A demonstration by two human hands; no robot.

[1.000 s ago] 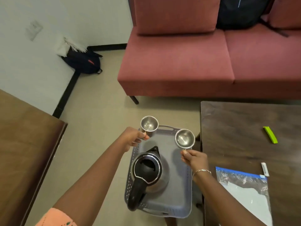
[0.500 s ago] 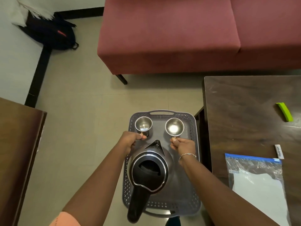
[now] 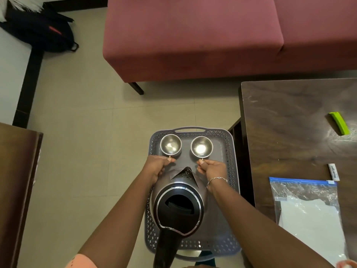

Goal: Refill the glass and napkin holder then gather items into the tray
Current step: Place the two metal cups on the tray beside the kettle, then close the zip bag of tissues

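My left hand [image 3: 157, 167] pinches the left cup [image 3: 170, 145] by its handle, my right hand [image 3: 212, 168] the right cup [image 3: 201, 147], at the tray [image 3: 229, 144]'s far end, where a careless release could tip one against the kettle [image 3: 179, 202].

1. Grey perforated tray [image 3: 230, 171] sits right beside the dark wooden table's [image 3: 289, 132] left edge; what holds it up is hidden.
2. At the tray's far end, two cups side by side: left steel cup [image 3: 170, 145] near the far-left corner, right steel cup [image 3: 201, 147] just beside it, not touching.
3. Kettle [image 3: 179, 207] fills the tray's middle, spout aimed between the cups, black handle overhanging the near edge.
4. On the table: green clip [image 3: 339, 123] towards the far right, small white tube [image 3: 333, 172] nearer, blue-sealed zip bag [image 3: 309, 213] at the near edge.
5. On the tiled floor [image 3: 87, 142]: red sofa [image 3: 193, 45] on a dark leg, dark backpack [image 3: 42, 31] by the far-left wall.
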